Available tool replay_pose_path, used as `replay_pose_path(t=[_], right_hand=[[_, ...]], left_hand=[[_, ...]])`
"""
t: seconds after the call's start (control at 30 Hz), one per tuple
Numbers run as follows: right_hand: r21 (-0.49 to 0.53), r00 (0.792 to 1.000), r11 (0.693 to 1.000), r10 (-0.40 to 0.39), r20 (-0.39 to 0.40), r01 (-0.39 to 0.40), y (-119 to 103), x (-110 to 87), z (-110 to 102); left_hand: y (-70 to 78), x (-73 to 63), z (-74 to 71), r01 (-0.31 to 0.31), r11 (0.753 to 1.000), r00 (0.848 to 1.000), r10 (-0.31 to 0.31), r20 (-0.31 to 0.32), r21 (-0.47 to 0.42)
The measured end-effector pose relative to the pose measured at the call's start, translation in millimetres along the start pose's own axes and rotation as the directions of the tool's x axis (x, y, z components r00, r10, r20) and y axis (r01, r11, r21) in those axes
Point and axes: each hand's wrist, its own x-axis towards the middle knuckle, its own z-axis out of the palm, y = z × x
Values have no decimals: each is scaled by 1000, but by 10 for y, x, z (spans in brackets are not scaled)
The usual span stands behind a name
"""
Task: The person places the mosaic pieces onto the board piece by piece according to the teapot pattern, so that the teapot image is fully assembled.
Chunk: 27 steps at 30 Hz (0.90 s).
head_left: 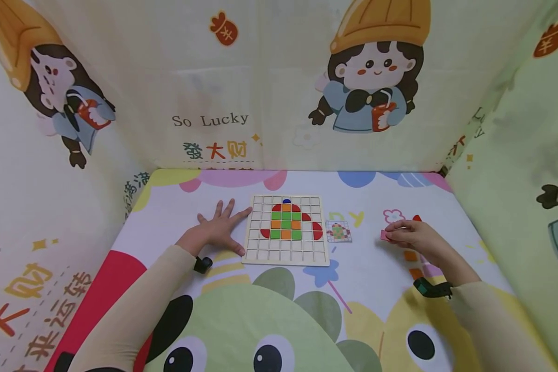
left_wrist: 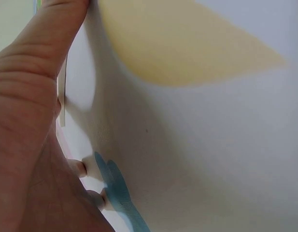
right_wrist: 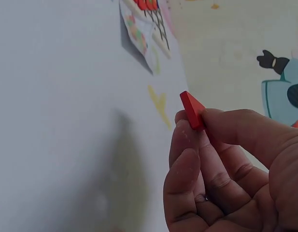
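A small red block (right_wrist: 191, 112) is pinched between the thumb and fingers of the right hand (head_left: 411, 237), held above the tablecloth (head_left: 365, 263) to the right of a picture card (head_left: 338, 232). Just left of that card lies a wooden board (head_left: 260, 254), its grid partly filled with red, orange, green and blue tiles (head_left: 285, 225), and the left hand (head_left: 214, 231) rests with fingers spread at its left edge. Loose orange squares (head_left: 416, 273) lie near the right wrist.
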Motion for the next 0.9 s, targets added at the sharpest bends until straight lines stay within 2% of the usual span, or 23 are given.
replay_pose_path(t=[0.13,0.37,0.9], right_hand=[[-23,1000,1000,-4,5,4,-93,52,65],[40,1000,999,-24,16,23,-241,152,184],[69,998,996,-52,47,48,-487,420,514]], left_hand=[[-4,2,3,4,1000,1000,-4,-1,2],[-9,19,13,3,1000,1000,-3,-6,8],[-29,52,42,13,1000,1000,-13,-5,21]])
